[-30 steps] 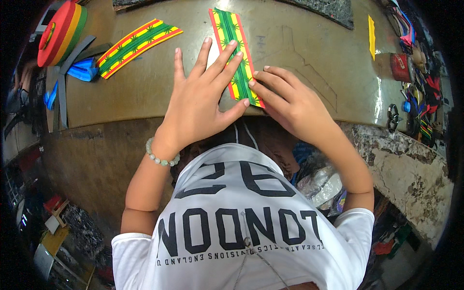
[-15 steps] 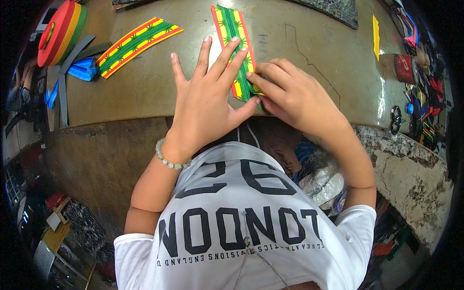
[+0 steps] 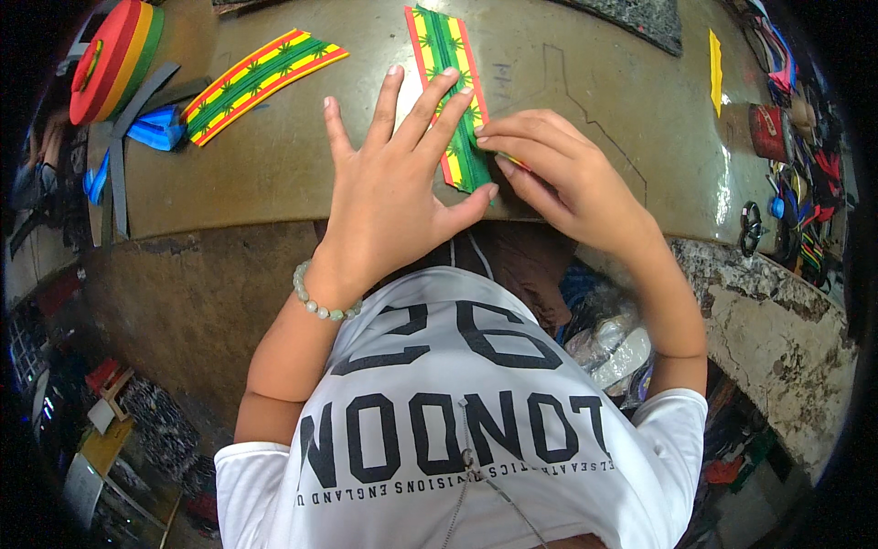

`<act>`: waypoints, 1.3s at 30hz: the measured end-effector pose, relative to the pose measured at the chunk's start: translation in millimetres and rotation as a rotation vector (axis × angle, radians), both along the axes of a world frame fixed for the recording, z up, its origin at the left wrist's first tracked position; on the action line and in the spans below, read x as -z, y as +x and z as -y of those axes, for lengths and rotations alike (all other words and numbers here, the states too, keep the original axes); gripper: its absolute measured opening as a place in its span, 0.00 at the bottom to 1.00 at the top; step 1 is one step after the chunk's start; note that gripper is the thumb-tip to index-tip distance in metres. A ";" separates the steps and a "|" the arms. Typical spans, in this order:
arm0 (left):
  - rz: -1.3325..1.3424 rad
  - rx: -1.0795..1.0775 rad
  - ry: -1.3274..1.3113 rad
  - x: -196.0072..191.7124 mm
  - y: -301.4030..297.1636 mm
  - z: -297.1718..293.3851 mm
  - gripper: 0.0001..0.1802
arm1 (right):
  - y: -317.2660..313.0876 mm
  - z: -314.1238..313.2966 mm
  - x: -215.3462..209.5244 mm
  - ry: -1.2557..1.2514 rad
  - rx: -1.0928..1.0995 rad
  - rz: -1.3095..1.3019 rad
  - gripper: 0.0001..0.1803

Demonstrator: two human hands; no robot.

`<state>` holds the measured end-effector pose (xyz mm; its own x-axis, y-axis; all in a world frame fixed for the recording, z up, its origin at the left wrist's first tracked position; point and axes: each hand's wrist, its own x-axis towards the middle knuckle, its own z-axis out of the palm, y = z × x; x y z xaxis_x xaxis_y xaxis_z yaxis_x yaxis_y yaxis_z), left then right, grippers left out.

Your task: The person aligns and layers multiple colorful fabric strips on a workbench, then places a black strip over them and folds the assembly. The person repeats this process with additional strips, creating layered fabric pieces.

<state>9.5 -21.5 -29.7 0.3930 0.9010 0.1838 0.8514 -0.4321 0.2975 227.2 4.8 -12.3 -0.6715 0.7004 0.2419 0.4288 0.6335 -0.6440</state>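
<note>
Two patterned strips lie on one desk [image 3: 242, 188]: the first strip [image 3: 439, 46] in the middle, the second strip [image 3: 261, 82] to the left. The left hand [image 3: 380, 188], fingers spread wide, partly covers the first strip; the right hand's [image 3: 572, 174] fingers pinch its right edge.

On the bench [image 3: 229, 188], a strip [image 3: 465, 145] ran away from the wearer, under the left hand [image 3: 382, 183]; the right hand [image 3: 572, 178] held its near right edge. Left lay a second strip [image 3: 265, 84], then a round object [image 3: 112, 69]; behind, rightward, a slab [image 3: 636, 18].
</note>
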 end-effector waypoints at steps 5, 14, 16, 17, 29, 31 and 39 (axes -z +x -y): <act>-0.024 -0.005 -0.044 0.2 -1.2 -0.2 0.46 | -5.7 2.4 -1.9 -0.205 0.226 -0.123 0.12; 0.007 0.004 0.005 1.8 -1.2 -0.4 0.43 | -5.7 3.7 0.0 -0.025 0.084 -0.051 0.13; 0.013 0.001 -0.004 2.5 -1.1 -0.4 0.43 | -3.9 3.9 2.8 0.057 0.022 -0.002 0.15; 0.016 0.004 0.010 3.0 -1.2 -0.5 0.43 | -3.1 4.4 3.9 0.092 0.005 0.022 0.16; 0.048 0.004 0.031 6.4 -3.2 1.1 0.42 | -1.5 4.7 5.5 0.198 -0.063 0.191 0.23; 0.046 0.006 0.024 6.8 -3.6 1.2 0.42 | -2.4 4.0 4.9 0.257 -0.072 0.237 0.20; 0.021 0.027 0.060 6.3 -3.2 -1.1 0.42 | -7.2 -7.4 -11.5 0.306 -0.154 0.409 0.17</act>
